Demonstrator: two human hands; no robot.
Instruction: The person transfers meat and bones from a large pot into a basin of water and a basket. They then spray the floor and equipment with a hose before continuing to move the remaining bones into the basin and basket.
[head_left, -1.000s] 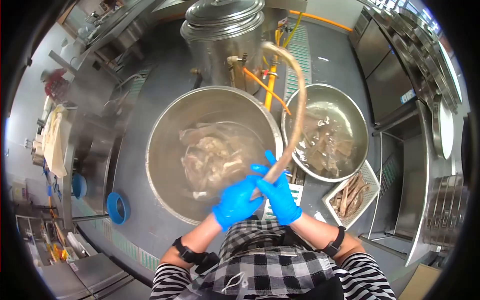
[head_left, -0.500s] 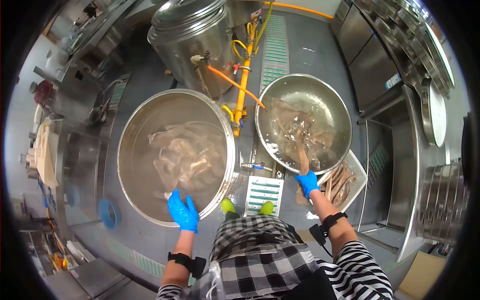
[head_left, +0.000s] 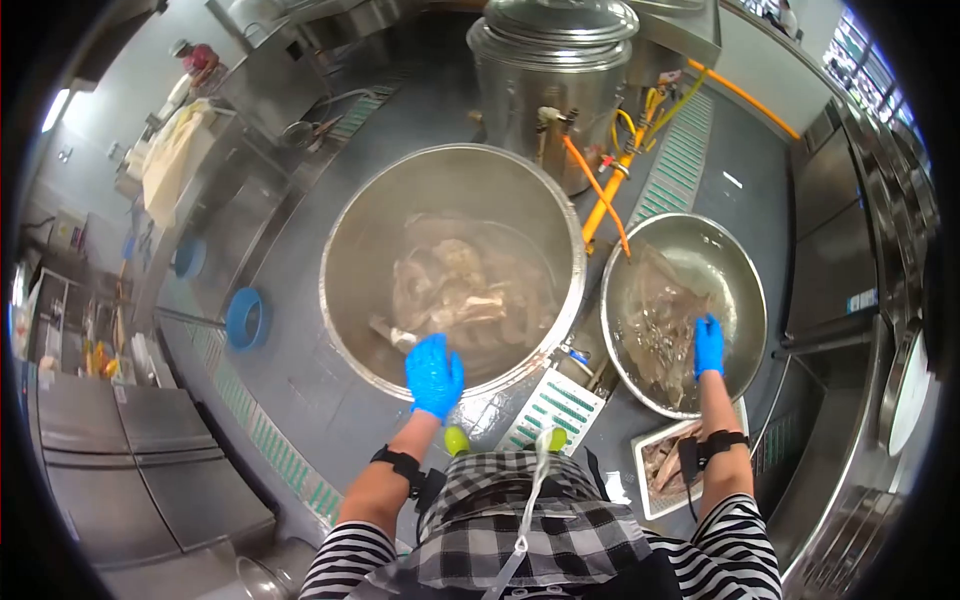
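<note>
Blue-gloved left hand [head_left: 435, 378], thumb slightly apart and grasping nothing visible, hangs at six o'clock over a pot [head_left: 368, 245] of pale, pinkish-grey meat [head_left: 460, 285] heaped in cloudy water. Right hand [head_left: 709, 346], its grip impossible to tell, is at four o'clock in a basin [head_left: 742, 275] of limp, brownish pieces [head_left: 655, 325].

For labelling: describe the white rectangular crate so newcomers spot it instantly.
From the large round steel pot, go right to the smaller round steel basin. Just below it in view, partly behind the right forearm, sits the crate: the only white, rectangular one of these three.
</note>
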